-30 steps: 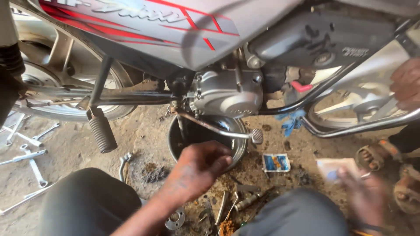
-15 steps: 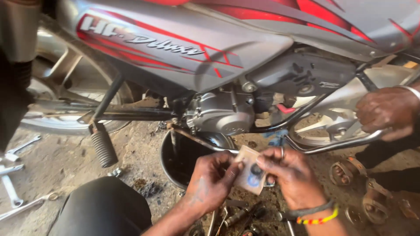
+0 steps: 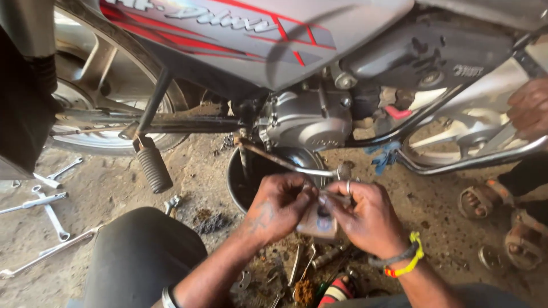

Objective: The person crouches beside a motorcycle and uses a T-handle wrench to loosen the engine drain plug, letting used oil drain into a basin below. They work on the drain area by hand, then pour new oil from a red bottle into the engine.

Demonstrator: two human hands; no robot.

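- Left hand (image 3: 279, 206) and right hand (image 3: 365, 217) brought together in front of the black oil pan (image 3: 240, 182), fingertips meeting over a small flat packet (image 3: 321, 223).
- Packet pinched between both hands, thumbs and forefingers closed on its upper edge; pale with a blue patch, lower half showing below the fingers. Torn open or sealed: cannot tell.
- Ring noted on the right hand; yellow and dark bands (image 3: 406, 259) worn at the right wrist, a metal bangle (image 3: 167, 296) at the left forearm.
- Packet held low, just below the engine casing (image 3: 311, 120) of a grey motorcycle (image 3: 251, 40) with red stripes, and just under the chrome lever (image 3: 297, 165) running across the pan's mouth.
- Ribbed black footrest (image 3: 153, 168) hanging to the left of the pan, well apart from the hands.
- Spanners (image 3: 48, 205) scattered on the dirt ground (image 3: 114, 188) at far left, beside the rear wheel (image 3: 97, 97).
- Loose small tools and metal parts (image 3: 302, 265) lying on the ground directly beneath the hands.
- Another person's hand (image 3: 528, 108) resting on the frame tube at far right; sandalled feet (image 3: 485, 202) below it.
- Knee in dark trousers (image 3: 140, 256) at lower left, close to the left forearm.
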